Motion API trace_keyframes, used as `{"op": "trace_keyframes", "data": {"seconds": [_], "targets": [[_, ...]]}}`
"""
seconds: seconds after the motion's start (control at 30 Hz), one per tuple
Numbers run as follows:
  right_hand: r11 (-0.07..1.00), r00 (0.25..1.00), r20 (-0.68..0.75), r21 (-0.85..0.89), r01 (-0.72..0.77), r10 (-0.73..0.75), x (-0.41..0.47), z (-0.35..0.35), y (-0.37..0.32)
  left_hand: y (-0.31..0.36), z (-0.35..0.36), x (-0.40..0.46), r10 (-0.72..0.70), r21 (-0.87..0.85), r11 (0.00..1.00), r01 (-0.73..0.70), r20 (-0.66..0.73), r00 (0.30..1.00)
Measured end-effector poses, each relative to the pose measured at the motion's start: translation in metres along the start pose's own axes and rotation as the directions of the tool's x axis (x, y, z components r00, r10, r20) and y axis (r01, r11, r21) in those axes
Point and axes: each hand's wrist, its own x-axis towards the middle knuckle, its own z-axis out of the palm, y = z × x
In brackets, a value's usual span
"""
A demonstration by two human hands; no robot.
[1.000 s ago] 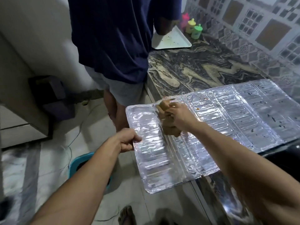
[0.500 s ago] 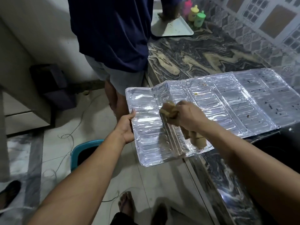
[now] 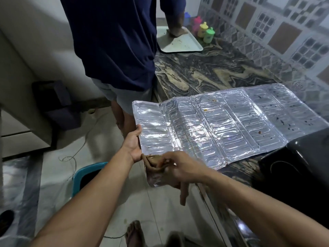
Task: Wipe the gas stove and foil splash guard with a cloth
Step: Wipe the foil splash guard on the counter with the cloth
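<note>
Gripping one foil splash guard [image 3: 222, 129]: left hand [image 3: 132, 143], right hand [image 3: 179, 168] clutching one cloth [image 3: 153, 164]

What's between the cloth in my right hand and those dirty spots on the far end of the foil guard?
Nothing visible. The right hand holds the cloth at the foil splash guard's near edge; bare foil runs to the specks.

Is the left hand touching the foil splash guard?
Touching. The head view shows the left hand gripping the foil splash guard at its left edge, thumb on top.

Right hand [image 3: 179, 168] and brown cloth [image 3: 154, 164] now down at the foil guard's [image 3: 222, 125] near edge.
</note>
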Motion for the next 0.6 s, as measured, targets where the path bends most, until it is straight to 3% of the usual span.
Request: {"op": "trace_keyframes", "data": {"seconds": [0.07, 0.13, 0.2, 0.27, 0.3, 0.37, 0.4, 0.43, 0.5, 0.6], "targets": [[0.986, 0.995, -0.079, 0.158, -0.047, 0.06, 0.001, -0.026, 0.007, 0.003, 0.002, 0.003, 0.012, 0.079, 0.997, -0.006, -0.072, 0.997], [0.948, 0.973, -0.191, 0.312, -0.064, 0.128, 0.005, -0.055, 0.023, 0.002, 0.007, 0.005, 0.085, 0.223, 0.974, -0.032, -0.231, 0.969], [0.909, 0.945, -0.266, 0.411, -0.066, 0.19, 0.007, -0.082, 0.044, 0.0, 0.01, 0.011, 0.269, 0.459, 0.886, -0.061, -0.403, 0.875], [0.917, 0.877, -0.377, 0.367, -0.154, 0.298, 0.01, -0.103, 0.071, -0.005, 0.014, 0.013, 0.431, 0.692, 0.722, 0.013, -0.463, 0.774], [0.934, 0.807, -0.478, 0.251, -0.254, 0.348, 0.009, -0.11, 0.083, -0.008, 0.018, 0.013, 0.498, 0.788, 0.611, 0.071, -0.453, 0.74], [0.895, 0.645, -0.69, 0.01, -0.446, 0.329, 0.004, -0.113, 0.099, -0.016, 0.027, 0.013, 0.63, 0.932, 0.342, 0.121, -0.323, 0.706], [0.892, 0.621, -0.741, -0.068, -0.446, 0.254, 0.003, -0.109, 0.101, -0.021, 0.034, 0.015, 0.664, 0.974, 0.204, 0.1, -0.213, 0.717], [0.905, 0.652, -0.744, -0.166, -0.391, 0.145, 0.003, -0.104, 0.101, -0.025, 0.041, 0.018, 0.677, 0.995, 0.071, 0.068, -0.098, 0.73], [0.891, 0.783, -0.622, -0.361, -0.274, -0.012, 0.006, -0.088, 0.101, -0.034, 0.058, 0.022, 0.648, 0.993, -0.122, -0.004, 0.082, 0.757], [0.84, 0.897, -0.427, -0.44, -0.317, 0.115, 0.011, -0.071, 0.112, -0.054, 0.08, 0.029, 0.519, 0.97, -0.19, -0.154, 0.232, 0.823]]}}
